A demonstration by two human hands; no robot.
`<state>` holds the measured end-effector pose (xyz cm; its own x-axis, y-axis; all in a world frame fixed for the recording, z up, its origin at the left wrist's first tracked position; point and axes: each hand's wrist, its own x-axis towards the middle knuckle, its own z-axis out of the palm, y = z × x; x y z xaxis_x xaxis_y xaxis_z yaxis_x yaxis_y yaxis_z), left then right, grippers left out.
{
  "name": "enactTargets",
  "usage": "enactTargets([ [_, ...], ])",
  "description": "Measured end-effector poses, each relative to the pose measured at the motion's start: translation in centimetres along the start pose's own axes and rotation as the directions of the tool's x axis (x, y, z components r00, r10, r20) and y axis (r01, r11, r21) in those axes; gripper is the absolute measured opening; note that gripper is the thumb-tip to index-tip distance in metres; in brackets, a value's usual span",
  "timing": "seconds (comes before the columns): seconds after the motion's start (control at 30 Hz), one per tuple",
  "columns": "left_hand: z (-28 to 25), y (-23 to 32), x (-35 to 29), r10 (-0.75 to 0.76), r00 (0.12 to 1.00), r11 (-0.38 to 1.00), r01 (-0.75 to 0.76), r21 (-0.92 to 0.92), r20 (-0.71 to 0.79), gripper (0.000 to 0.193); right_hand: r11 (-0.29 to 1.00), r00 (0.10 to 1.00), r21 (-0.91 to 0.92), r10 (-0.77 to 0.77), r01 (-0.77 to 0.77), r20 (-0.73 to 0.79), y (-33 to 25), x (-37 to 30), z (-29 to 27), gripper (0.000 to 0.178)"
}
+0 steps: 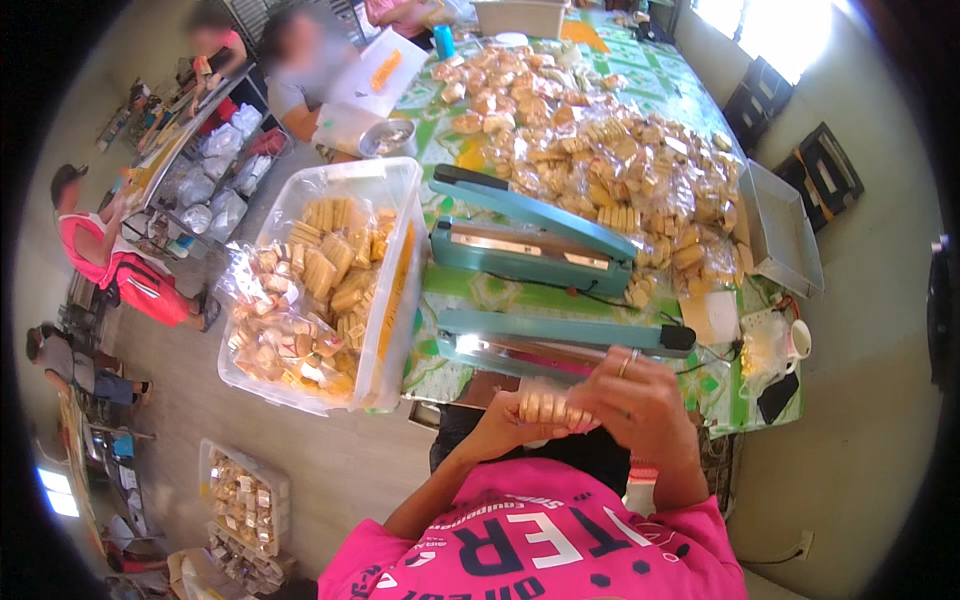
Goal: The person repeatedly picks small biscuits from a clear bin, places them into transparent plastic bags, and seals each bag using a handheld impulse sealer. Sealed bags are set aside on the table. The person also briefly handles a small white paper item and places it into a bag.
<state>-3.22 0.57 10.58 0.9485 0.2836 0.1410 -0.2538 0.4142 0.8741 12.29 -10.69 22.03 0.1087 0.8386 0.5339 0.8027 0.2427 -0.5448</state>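
My left hand (497,428) is closed around a small clear bag of biscuits (543,408), a row of short golden-brown pieces, held in front of my body at the table's near edge. Over the bag's right end bends my right hand (645,402), its fingers curled and slightly blurred; its fingertips are partly hidden, and what they pinch does not show clearly. Just beyond both hands lies a teal bag sealer (600,328). A second teal bag sealer (530,255) stands behind it, its long arm raised at the left end.
A translucent bin (400,300) of bagged biscuits stands at left. A large heap of bagged biscuits (620,165) covers the far table. At right are a shallow tray (785,225) and a white mug (798,342). A co-worker (300,80) is across the bin; others work farther left.
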Motion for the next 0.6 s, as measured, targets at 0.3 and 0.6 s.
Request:
enactTargets([
  [0.3,-1.6,-7.6,-1.5,-0.493,0.832,0.866,0.499,-0.048,-0.255,0.028,0.894,0.931,-0.272,0.315,-0.356,-0.185,9.6,1.7,-1.3,0.011],
  [0.6,-3.0,-10.5,2.2,-0.521,0.786,0.852,0.504,-0.143,-0.333,0.042,0.838,0.894,-0.397,0.44,-0.374,0.087,13.6,-0.9,0.3,0.019],
])
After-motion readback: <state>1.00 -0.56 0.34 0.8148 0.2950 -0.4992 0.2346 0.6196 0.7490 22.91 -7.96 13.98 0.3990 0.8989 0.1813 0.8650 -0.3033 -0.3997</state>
